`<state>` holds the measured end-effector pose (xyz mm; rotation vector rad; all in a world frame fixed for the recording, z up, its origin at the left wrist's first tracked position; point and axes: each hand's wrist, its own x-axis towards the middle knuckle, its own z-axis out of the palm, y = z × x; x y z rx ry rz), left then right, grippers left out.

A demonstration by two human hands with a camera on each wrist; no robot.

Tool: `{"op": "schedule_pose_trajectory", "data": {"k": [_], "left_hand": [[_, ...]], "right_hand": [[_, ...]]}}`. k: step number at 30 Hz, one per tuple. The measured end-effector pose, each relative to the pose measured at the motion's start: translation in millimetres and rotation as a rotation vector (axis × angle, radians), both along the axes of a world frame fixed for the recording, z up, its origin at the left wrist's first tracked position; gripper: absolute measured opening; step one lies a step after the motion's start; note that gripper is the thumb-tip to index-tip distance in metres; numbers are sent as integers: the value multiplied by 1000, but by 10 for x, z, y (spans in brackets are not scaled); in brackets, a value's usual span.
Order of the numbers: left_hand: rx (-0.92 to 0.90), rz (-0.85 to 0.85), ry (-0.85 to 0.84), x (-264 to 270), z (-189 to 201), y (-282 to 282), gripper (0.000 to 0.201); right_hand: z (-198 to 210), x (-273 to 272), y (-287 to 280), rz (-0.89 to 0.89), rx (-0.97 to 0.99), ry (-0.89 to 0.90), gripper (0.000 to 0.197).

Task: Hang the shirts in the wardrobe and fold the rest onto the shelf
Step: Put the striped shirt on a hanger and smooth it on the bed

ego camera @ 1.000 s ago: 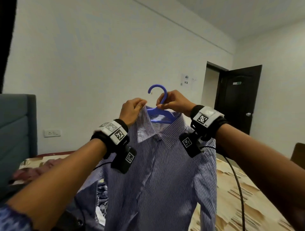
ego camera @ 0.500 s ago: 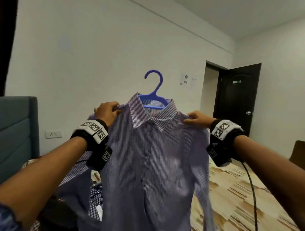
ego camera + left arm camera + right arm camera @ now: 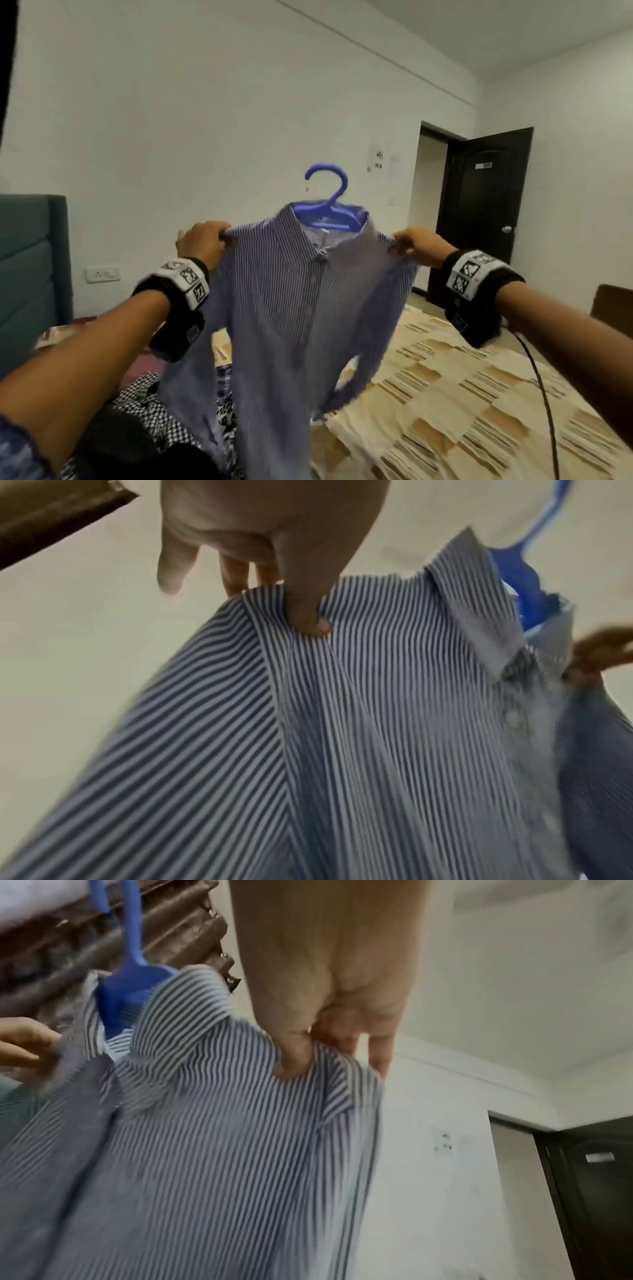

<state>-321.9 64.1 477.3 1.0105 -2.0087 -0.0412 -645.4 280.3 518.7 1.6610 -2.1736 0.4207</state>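
Fingers of our left hand (image 3: 202,240) and right hand (image 3: 416,243) each pinch a shoulder of the striped shirt (image 3: 291,308), held over the bed (image 3: 462,394); blue hanger (image 3: 329,212) at 12 o'clock, presumably to square it

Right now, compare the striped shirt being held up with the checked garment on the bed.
The striped shirt carries fine vertical stripes; the checked garment shows a small black-and-white check. The striped shirt is held up in the air on a blue hanger, pinched at each shoulder by the left hand and right hand; the checked garment lies crumpled on the bed, untouched. Both remain unstowed.
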Motion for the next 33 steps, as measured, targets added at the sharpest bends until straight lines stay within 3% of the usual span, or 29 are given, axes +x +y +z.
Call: {"op": "schedule_pose_trajectory", "data": {"k": [5, 8, 10, 14, 16, 19, 23, 26, 29, 33], "left_hand": [[-26, -80, 152, -99, 85, 11, 11], [63, -133, 42, -77, 138, -98, 7], [115, -251, -52, -6, 188, -102, 26], [102, -455, 125, 173, 323, 51, 43], [112, -466, 170, 236, 335, 40, 47], [155, -432, 169, 203, 168, -8, 36], [137, -159, 183, -96, -310, -37, 46], [66, 28, 86, -491, -741, 150, 51], [45, -75, -13, -948, -1394, 324, 45], [358, -361, -193, -1458, -2659, 413, 42]], "right_hand": [[-98, 52, 121, 22, -381, -10, 17], [-41, 73, 203, 51, -236, -38, 18], [11, 105, 310, 74, -246, -64, 20], [173, 98, 500, 51, -417, -59, 23], [206, 79, 547, 43, -367, -82, 25], [58, 29, 559, 30, -285, -145, 28], [-449, -78, 364, 23, -264, -252, 27], [-949, -229, 95, -31, -215, -330, 28], [-1519, -504, -155, -104, -102, -374, 30], [-2322, -897, -354, -157, 0, -448, 28]]}}
